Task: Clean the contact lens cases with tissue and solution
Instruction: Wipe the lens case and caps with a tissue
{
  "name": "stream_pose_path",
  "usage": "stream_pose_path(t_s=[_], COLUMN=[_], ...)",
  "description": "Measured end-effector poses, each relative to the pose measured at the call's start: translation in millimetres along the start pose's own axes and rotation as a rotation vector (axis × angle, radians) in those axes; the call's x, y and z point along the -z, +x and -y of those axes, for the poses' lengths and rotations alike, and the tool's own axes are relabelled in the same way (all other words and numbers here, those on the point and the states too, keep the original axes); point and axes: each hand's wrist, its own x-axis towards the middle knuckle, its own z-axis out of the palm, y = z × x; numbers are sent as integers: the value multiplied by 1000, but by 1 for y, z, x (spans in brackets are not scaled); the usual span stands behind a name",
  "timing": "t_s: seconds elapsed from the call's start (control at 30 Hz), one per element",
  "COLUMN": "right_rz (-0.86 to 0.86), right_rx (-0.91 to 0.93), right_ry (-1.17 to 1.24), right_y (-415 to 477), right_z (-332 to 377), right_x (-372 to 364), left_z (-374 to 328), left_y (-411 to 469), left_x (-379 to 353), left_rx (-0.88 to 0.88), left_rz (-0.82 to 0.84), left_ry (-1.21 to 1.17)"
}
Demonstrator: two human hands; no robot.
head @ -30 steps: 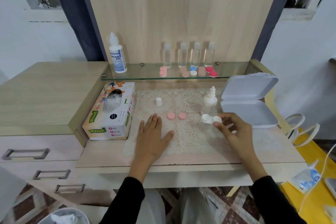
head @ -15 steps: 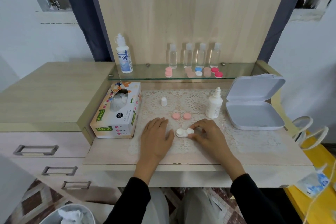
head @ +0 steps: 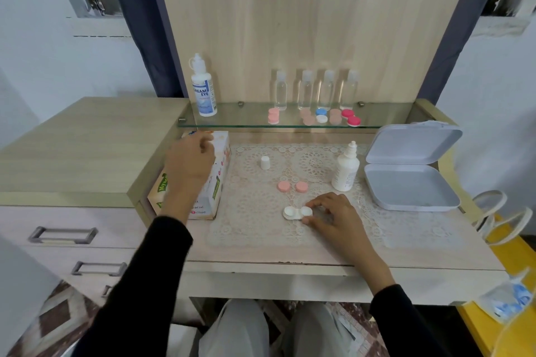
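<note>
Now the right hand [head: 333,214] pinches the right cup of the white lens case [head: 295,212] on the lace mat [head: 255,211]. The case lies sideways, its free cup jutting left from that pinch. Further left, the left hand [head: 188,165] hangs over the tissue box [head: 216,185], fingers curled; whether they hold tissue I cannot tell. Half a second ago it lay flat beside the case.

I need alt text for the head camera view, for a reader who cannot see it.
A person's right hand pinches a white lens case on a lace mat, while the left hand hovers over the tissue box. Two pink caps, a solution bottle and an open white box are nearby.
</note>
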Motion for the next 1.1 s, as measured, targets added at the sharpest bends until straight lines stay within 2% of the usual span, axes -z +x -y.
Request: stream_pose_path(t_s=[0.1, 0.17, 0.27, 0.47, 0.57, 0.67, 0.73, 0.87, 1.1], right_rz=[0, -2, -2, -4, 2, -1, -3, -8, -4], right_rx=[3, 6, 12, 8, 11, 11, 11, 11, 4], right_ry=[-2, -3, 3, -8, 0, -2, -5, -25, -24], right_y=[0, 0, -1, 0, 0, 0, 0, -1, -1], right_z=[1, 2, 1, -1, -1, -2, -2, -1, 0], right_x=[0, 1, 1, 0, 0, 0, -1, -1, 0], left_z=[18, 27, 32, 31, 30, 25, 22, 17, 4], left_y=[29, 38, 40, 40, 37, 36, 36, 35, 29], left_x=[-2, -5, -9, -12, -10, -2, 5, 14, 23], left_rx=[163, 172, 158, 236, 254, 191, 186, 300, 224], left_rz=[219, 338, 381, 351, 248, 101, 69, 30, -93], left_ry=[234, 354, 426, 380, 251, 167, 61, -206, -397])
